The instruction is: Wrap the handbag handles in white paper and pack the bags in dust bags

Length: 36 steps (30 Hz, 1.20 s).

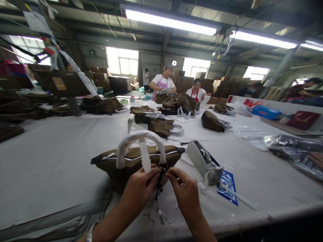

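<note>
An olive-brown handbag with a zipper along its top and white-wrapped handles stands on the white table right before me. My left hand is closed on the base of a wrapped handle at the bag's front. My right hand pinches a small dark strap or tag that hangs from the handle ring. Both hands touch the bag's near side, close together.
A grey tape dispenser and a blue card lie just right of the bag. More brown bags lie further back. Clear plastic bags lie at the right. Two people in aprons work at the far end.
</note>
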Available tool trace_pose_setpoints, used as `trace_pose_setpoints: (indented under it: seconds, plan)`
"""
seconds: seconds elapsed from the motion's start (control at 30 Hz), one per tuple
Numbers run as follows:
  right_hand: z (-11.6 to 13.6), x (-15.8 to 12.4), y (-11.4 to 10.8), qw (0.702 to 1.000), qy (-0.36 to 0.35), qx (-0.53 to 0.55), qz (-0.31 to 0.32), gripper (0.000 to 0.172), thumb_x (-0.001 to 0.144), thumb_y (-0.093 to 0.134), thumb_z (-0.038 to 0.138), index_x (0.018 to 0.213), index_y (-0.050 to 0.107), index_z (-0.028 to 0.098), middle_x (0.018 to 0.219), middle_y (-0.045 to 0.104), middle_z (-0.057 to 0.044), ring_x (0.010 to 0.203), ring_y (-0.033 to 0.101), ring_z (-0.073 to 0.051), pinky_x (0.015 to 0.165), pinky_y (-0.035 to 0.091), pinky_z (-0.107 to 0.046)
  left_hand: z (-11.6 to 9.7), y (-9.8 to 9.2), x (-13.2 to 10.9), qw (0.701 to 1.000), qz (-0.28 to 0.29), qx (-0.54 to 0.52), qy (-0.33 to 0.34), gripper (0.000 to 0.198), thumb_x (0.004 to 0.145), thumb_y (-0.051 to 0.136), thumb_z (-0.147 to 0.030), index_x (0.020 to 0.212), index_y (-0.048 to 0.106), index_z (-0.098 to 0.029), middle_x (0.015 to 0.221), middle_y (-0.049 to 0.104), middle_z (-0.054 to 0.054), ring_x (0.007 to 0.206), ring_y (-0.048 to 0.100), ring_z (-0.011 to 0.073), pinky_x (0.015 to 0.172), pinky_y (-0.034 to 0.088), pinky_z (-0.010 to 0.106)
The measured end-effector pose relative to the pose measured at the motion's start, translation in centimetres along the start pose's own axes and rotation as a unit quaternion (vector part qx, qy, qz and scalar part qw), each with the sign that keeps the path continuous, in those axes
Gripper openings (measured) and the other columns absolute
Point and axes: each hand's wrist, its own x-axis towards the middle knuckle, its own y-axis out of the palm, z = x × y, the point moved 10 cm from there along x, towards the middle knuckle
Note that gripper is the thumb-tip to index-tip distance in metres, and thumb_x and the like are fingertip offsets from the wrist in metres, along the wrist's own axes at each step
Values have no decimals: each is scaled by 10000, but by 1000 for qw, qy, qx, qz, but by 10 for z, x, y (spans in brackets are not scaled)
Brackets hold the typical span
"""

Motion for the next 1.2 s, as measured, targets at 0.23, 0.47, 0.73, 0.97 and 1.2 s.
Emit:
trace_pose_setpoints:
  seconds: [0.23,0.47,0.73,0.97,1.2]
  plan:
    - [4,-4,-1,996,-44,52,-55,87,935,645,251,915,729,239,912,662,-26,861,625,-173,783,511,-257,10,6,-1,998,0,53,-39,213,874,701,-213,1082,672,-251,970,768,4,755,740,186,726,571,278]
    - [-4,-5,7,988,-19,142,-50,54,904,667,221,896,720,215,860,679,-18,770,649,-159,720,540,-250,8,4,-1,997,-4,64,-39,177,905,648,-246,1076,688,-255,998,778,22,837,750,211,769,579,292]
    - [-18,-4,7,985,-17,152,-81,69,883,701,206,947,686,226,883,721,8,806,688,-148,778,549,-243,9,6,2,996,4,68,-60,135,944,603,-249,1046,687,-273,936,771,-11,818,745,216,728,548,287]
    - [3,8,2,981,-87,161,-69,210,867,708,148,1054,669,236,990,659,-16,801,653,-136,769,554,-251,4,3,5,999,-17,2,-47,166,912,631,-199,1070,664,-239,956,776,-12,850,751,178,770,575,242]
    - [5,11,8,983,-102,149,-42,173,874,711,194,1042,688,227,938,700,-29,860,680,-175,775,576,-275,-16,6,6,974,-7,222,53,232,945,566,-133,1151,646,-202,1102,748,70,818,756,224,676,585,268]
